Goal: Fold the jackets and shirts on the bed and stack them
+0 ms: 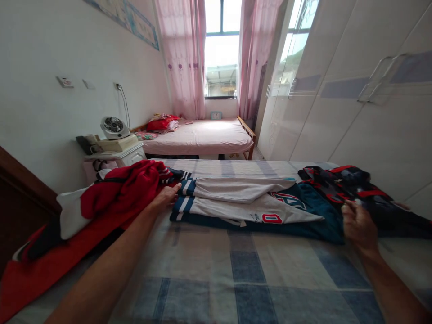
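The teal-and-grey jacket (256, 209) lay flat across the checked bed (236, 279), sleeves folded inward. The left hand (167, 195) pressed open fingers on its striped cuff; the right hand (357, 225) pinched the hem. Smoothing both ends evenly would likely keep any fold square.

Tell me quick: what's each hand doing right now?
Left hand: open, flat on the striped cuff of the teal-and-grey jacket.
Right hand: fingers curled at the jacket's hem; grip cannot be told.

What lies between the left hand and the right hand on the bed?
Head view: the teal-and-grey jacket with striped cuffs spans the stretch, its folded grey sleeves laid across it. Left hand touches the cuffs; right hand is at its opposite edge.
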The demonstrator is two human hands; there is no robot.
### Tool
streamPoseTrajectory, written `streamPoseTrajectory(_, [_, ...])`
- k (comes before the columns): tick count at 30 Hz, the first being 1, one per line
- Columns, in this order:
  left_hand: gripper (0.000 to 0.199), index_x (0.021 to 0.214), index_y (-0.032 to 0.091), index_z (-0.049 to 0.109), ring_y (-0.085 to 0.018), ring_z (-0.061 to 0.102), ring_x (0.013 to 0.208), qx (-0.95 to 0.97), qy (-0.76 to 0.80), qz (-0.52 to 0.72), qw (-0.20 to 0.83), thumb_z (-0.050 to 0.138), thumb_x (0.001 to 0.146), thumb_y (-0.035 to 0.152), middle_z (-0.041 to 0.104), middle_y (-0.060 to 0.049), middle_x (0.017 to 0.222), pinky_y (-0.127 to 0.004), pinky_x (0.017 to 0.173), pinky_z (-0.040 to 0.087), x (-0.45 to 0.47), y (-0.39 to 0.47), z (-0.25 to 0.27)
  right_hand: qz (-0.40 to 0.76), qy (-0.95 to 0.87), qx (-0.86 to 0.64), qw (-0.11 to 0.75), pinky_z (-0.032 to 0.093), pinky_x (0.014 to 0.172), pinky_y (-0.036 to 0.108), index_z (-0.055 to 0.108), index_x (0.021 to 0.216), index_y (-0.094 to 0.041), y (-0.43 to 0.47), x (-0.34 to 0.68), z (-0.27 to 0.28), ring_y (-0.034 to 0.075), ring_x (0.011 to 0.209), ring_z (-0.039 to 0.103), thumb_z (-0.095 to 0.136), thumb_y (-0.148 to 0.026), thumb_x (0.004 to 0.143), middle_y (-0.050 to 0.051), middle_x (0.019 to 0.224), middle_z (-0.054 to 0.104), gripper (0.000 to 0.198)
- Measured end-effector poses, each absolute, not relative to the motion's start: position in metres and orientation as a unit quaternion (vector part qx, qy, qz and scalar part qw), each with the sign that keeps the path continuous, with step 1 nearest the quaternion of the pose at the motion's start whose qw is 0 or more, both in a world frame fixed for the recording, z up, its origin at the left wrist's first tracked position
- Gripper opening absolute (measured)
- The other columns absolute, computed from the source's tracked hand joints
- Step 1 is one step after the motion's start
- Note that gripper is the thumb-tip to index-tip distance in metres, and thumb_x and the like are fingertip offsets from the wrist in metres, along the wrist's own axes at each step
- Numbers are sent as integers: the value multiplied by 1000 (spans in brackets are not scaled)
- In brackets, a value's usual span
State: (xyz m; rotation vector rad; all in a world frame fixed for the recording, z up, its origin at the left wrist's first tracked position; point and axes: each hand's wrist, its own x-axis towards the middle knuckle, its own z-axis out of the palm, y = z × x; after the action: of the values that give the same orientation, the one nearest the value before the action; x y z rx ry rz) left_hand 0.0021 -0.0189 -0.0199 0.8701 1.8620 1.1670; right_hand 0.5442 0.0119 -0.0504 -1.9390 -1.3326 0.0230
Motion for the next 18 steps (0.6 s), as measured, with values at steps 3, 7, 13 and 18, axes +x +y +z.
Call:
streamPoseTrajectory(3, [50,77,13,61,-18,61,59,318,733,451,397,70,59,58,61,-3,60,-26,54,47,1,-10,-16,1,-535,-760,369,40,93,42,57,119,-11,14,548,-55,32,112,55,30,-39,85,23,114,60,52])
streamPoseTrajectory(7, [49,78,13,63,-20,63,60,305,723,438,438,74,56,56,65,-4,61,-27,53,49,4,-2,-14,-9,-550,-758,352,40,92,40,57,119,-12,17,552,-63,31,109,56,30,-40,84,22,113,60,52])
streamPoseTrajectory(13, [48,86,13,67,-22,68,69,322,669,434,510,82,51,43,72,-8,74,-29,61,54,11,-1,-14,-18,-550,-750,366,42,90,41,59,116,-14,20,554,-70,31,106,57,32,-41,84,21,112,61,50])
streamPoseTrajectory(18, [45,83,13,68,-26,70,78,322,619,419,581,81,54,44,73,-11,79,-34,70,57,9,1,-14,-22,-556,-747,364,42,90,43,59,114,-15,20,552,-70,32,107,56,33,-40,83,21,112,61,48])
